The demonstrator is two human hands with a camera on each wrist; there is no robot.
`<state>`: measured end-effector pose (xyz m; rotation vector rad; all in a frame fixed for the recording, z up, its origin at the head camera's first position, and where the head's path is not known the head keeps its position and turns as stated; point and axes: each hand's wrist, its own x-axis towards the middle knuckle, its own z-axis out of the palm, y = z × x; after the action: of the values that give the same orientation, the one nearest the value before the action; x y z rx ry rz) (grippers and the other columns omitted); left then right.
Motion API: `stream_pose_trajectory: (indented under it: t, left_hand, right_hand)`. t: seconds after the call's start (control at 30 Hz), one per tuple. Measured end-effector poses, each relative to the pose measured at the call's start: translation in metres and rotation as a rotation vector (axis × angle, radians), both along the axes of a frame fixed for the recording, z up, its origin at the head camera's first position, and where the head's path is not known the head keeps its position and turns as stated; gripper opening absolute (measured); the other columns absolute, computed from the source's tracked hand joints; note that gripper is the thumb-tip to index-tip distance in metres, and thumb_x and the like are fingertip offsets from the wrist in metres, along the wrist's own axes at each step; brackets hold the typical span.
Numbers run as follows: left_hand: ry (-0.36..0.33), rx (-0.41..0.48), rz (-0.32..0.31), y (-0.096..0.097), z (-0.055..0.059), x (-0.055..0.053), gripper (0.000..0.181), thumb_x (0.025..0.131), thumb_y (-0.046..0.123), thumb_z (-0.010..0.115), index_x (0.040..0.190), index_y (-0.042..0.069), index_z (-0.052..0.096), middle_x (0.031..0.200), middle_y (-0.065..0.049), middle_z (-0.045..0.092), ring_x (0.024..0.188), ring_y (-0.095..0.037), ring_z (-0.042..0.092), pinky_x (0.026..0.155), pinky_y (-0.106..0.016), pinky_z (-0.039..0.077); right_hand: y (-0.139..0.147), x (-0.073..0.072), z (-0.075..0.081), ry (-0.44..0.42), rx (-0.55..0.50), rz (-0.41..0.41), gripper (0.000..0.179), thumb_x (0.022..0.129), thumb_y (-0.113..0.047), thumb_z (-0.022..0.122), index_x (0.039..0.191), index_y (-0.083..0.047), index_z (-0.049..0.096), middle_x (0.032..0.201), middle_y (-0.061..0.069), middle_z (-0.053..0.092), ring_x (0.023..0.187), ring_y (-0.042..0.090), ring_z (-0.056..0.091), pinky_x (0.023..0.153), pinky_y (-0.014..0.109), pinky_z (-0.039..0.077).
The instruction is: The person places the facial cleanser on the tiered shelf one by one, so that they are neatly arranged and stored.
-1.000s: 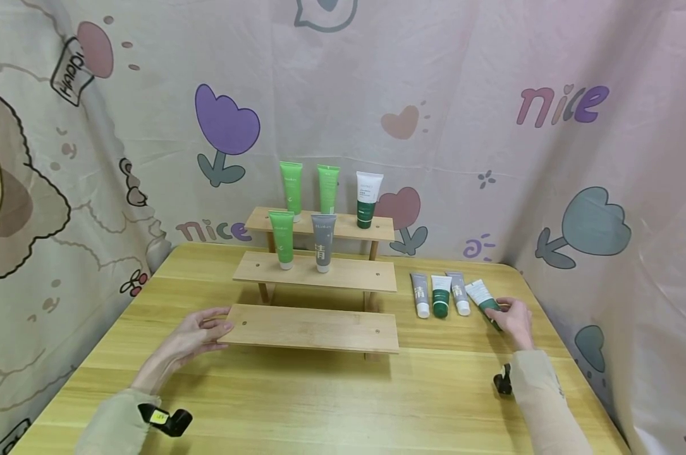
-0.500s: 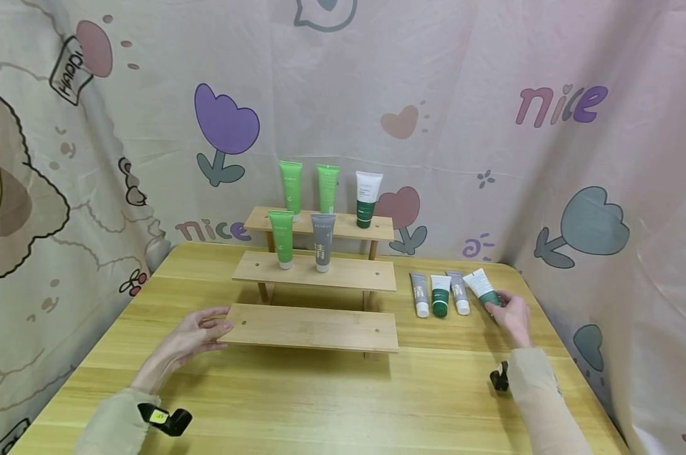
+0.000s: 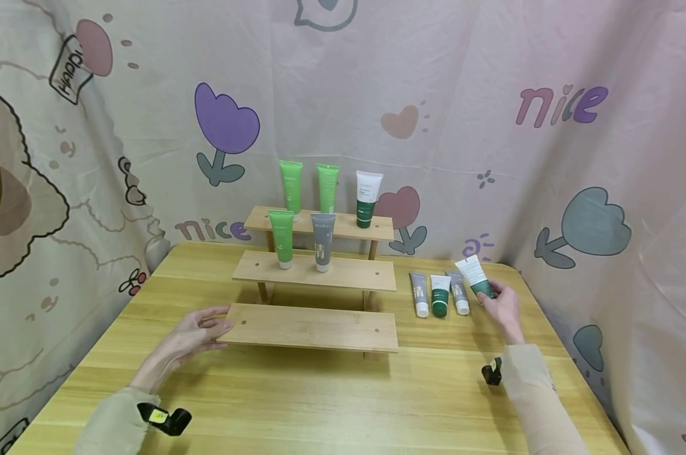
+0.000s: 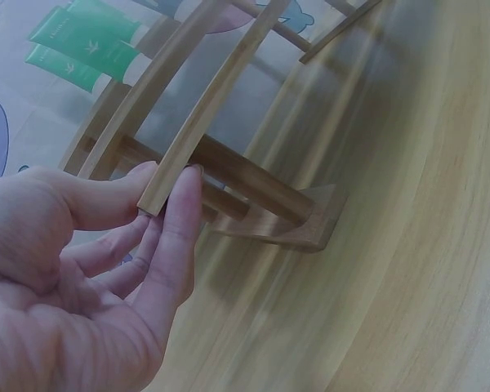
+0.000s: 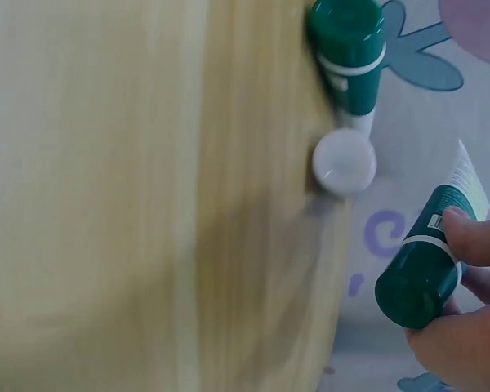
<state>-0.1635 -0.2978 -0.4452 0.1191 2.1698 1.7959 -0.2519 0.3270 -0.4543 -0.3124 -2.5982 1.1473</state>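
Note:
My right hand (image 3: 502, 309) grips a white-and-green squeeze tube (image 3: 472, 272) near its green cap end, tilted above the table. The right wrist view shows thumb and fingers around that tube (image 5: 429, 253). My left hand (image 3: 197, 333) pinches the left end of the lowest shelf of a three-step wooden display stand (image 3: 314, 327), thumb above and fingers below the board (image 4: 216, 98). On the table lie a grey tube (image 3: 419, 294), a white-and-green tube (image 3: 441, 296) and another grey tube (image 3: 459, 292), partly overlapped by the held one.
The top step carries two green tubes (image 3: 291, 188) and a white-and-green tube (image 3: 368, 199), all upright. A green tube (image 3: 282, 239) and a grey tube (image 3: 322, 241) stand on the middle step. A patterned cloth (image 3: 451, 63) hangs behind the wooden table (image 3: 320, 411).
My right hand has lifted the white-and-green tube off the table and carried it slightly up and leftward. The left hand keeps its hold on the stand without moving.

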Motion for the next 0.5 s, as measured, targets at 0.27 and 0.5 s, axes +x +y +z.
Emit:
stream_pose_trajectory:
  t: [0.27,0.5]
  left_hand:
    - [-0.005,0.006,0.003,-0.001,0.000,-0.001,0.071,0.103,0.015,0.057,0.153,-0.016,0.016,0.137,-0.032,0.048,0.099,-0.004,0.064,0.088,-0.029,0.062]
    - [-0.007,0.005,-0.004,-0.001,-0.001,-0.001,0.071,0.104,0.016,0.057,0.153,-0.016,0.016,0.141,-0.037,0.043,0.100,-0.005,0.063,0.089,-0.030,0.062]
  right_hand:
    - [-0.017,-0.005,0.013,0.002,-0.152,0.027,0.050,0.093,0.001,0.062,0.140,0.011,0.048,0.132,0.035,0.056,0.115,0.034,0.056,0.069,0.001,0.039]
    - [-0.034,-0.007,0.025,-0.004,-0.306,0.081,0.053,0.095,0.005,0.058,0.145,0.011,0.041,0.139,0.034,0.051,0.120,0.030,0.052,0.074,0.000,0.044]
